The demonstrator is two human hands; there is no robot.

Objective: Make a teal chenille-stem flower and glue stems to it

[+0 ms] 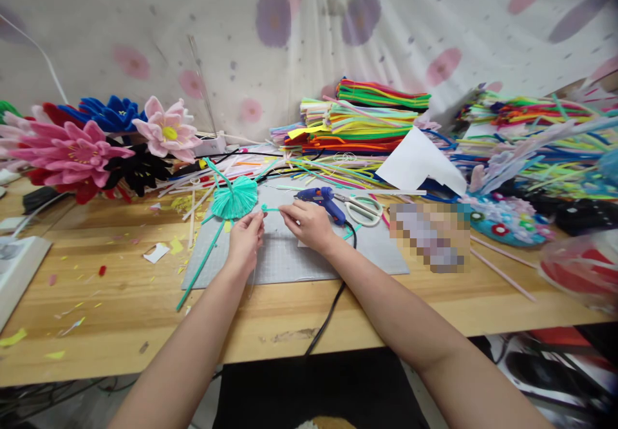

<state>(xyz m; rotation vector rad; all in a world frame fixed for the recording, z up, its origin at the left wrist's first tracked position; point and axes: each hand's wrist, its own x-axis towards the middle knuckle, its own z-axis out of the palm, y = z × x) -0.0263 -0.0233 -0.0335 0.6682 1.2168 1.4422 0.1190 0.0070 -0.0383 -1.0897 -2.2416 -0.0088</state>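
Between my two hands, just above the grey cutting mat (pixel 290 261), stretches a short teal pipe cleaner (pixel 273 210) with a small curl at its left end. My left hand (pixel 247 239) pinches it near that curl. The fingertips of my right hand (pixel 306 223) close on its other end. Just beyond my left hand lies a teal fan-shaped piece made of pipe cleaners (pixel 235 198), with a long green stem (pixel 200 274) slanting toward me. A blue glue gun (pixel 321 198) rests behind my right hand, beside white-handled scissors (pixel 364 210).
Pink, blue and black fuzzy flowers (pixel 67 152) stand at the left. Bundles of coloured pipe cleaners (pixel 357 126) are stacked at the back, near white paper (pixel 420 162). A black cord (pixel 333 313) runs over the table's front edge. Scraps litter the wooden table (pixel 120 332).
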